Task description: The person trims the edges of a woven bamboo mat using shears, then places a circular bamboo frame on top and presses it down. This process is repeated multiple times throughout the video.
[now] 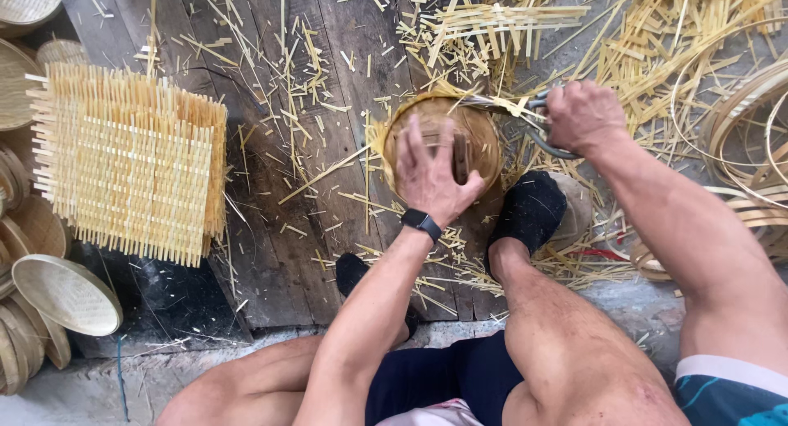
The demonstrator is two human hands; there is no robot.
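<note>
I am pressing my left hand (428,173) flat, fingers spread, on the round woven bamboo basket (443,139) lying on the plank floor (279,229) before my feet; my right hand (581,114) is closing around the shears (538,122) at its far rim; I judge the cut goes cleanest if I am holding the basket still and snipping close along the rim, fingers well apart from the blades.

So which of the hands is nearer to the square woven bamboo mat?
Left. The left hand presses on the round basket, right of the mat; the right hand grips shears beyond the basket, farther away.
</note>
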